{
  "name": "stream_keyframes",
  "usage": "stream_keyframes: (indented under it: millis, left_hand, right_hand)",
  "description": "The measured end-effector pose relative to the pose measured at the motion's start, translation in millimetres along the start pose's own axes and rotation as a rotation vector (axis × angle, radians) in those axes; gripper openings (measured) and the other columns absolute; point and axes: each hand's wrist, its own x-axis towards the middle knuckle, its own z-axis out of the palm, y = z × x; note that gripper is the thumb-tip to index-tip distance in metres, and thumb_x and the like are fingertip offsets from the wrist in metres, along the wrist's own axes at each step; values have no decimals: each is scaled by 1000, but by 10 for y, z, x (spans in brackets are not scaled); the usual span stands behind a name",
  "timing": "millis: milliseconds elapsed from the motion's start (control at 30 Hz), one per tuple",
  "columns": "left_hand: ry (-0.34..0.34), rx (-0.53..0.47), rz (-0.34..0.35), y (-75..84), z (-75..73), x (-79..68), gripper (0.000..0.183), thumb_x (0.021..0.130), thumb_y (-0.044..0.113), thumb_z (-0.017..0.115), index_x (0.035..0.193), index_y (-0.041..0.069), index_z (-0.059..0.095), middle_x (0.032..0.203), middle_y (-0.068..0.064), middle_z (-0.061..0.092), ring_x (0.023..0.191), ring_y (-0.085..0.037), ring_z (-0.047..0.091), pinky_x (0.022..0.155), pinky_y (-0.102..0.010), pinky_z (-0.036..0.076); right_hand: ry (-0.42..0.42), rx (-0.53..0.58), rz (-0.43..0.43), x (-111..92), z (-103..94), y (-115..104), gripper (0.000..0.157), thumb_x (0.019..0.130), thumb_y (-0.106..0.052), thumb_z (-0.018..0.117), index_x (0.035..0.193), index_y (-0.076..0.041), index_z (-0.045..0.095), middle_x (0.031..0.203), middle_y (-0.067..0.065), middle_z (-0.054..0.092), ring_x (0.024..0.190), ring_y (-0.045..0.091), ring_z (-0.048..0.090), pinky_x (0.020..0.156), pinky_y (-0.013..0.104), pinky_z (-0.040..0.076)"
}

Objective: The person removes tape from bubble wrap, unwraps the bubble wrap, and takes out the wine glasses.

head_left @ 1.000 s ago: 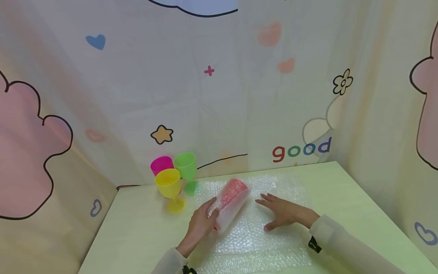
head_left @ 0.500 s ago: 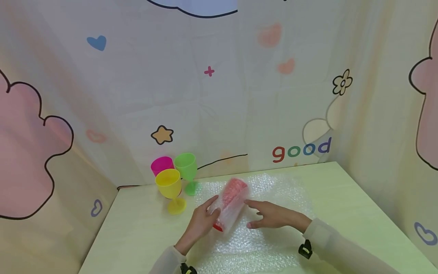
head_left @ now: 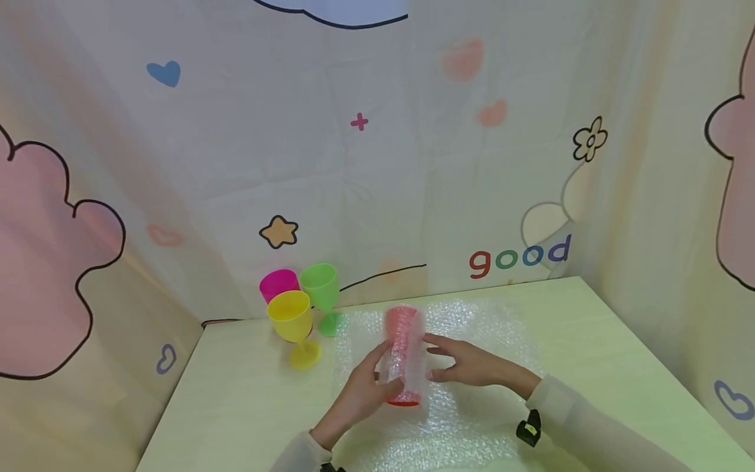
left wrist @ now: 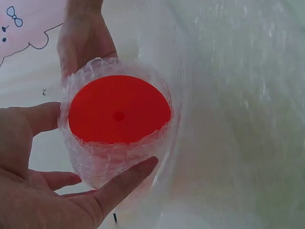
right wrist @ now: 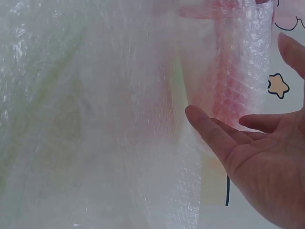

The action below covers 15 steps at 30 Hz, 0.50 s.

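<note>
A red goblet (head_left: 404,354), rolled in bubble wrap, lies on its side on a bubble wrap sheet (head_left: 466,413). Its flat red base (left wrist: 119,107) faces the person, its other end points toward the back wall. My left hand (head_left: 367,392) grips the roll from the left, thumb over the top near the base and fingers along the side. On the right, my right hand (head_left: 468,362) has its fingers extended, fingertips at the side of the roll. In the right wrist view the red shape (right wrist: 231,95) shows blurred through the wrap, beside the right hand (right wrist: 267,157).
Three goblets stand together at the back left: a yellow one (head_left: 291,321), a green one (head_left: 321,288) and a pink one (head_left: 277,283) partly hidden behind the yellow. The pale table (head_left: 230,400) ends at a printed curtain (head_left: 377,196) behind.
The wrapped goblet has turned from a rightward slant to nearly straight away from the person. My right hand has moved left to its side; my left hand has shifted slightly right with it.
</note>
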Motion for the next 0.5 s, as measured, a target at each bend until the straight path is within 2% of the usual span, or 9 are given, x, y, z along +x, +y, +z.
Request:
stream_keyframes:
  millis: [133,233,367,500]
  left_hand:
    - [6,35,55,18,101,-8,74,89,35,67,152,15,34,155,-13,37,132,-35,48,102,-55,48]
    - [10,62,72,15,146,-10,70,91,37,63,149,10,36,152,-16,37,130,-34,49,102,-55,48]
    - [61,183,84,14,187,-6,73,89,41,62,149,9,35,150,-18,37,128,-38,51,101,-58,47]
    - [94,262,98,28,219,19,84,86,42,64,155,14,26,161,-14,22,139,-41,40,104,-62,43]
  right_hand:
    - [8,7,38,6,-12,16,81,90,-44,67,154,-12,31,157,15,36,140,40,42,99,53,51]
    - [10,5,53,15,-2,28,79,90,-44,67,154,-12,32,156,15,38,140,40,42,100,56,49]
    - [49,-5,78,41,6,3,74,91,-42,66,151,-10,36,153,18,43,135,41,47,97,54,52]
    - [117,13,138,90,-5,-76,72,90,-39,68,150,-10,39,150,19,46,127,41,55,86,47,58]
